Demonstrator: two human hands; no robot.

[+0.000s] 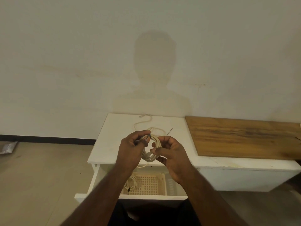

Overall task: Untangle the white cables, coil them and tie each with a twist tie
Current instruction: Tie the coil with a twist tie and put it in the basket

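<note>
A coiled white cable (pixel 154 145) is held upright above the front of the white table (pixel 104 144). My right hand (pixel 169 154) grips the coil's lower right side. My left hand (pixel 132 147) pinches a dark twist tie (pixel 147 138) at the top left of the coil. A loose white cable (pixel 143 123) lies on the table behind my hands, partly hidden by them. A spare dark twist tie (pixel 169 131) lies to its right. A tied white coil (pixel 131 182) rests in the beige basket (pixel 149 183) inside the open drawer.
The open white drawer (pixel 96 176) juts out below the table's front edge. A wooden board (pixel 244 137) lies on the white unit to the right. The wall stands close behind. A grey bag (pixel 8 147) lies on the floor at far left.
</note>
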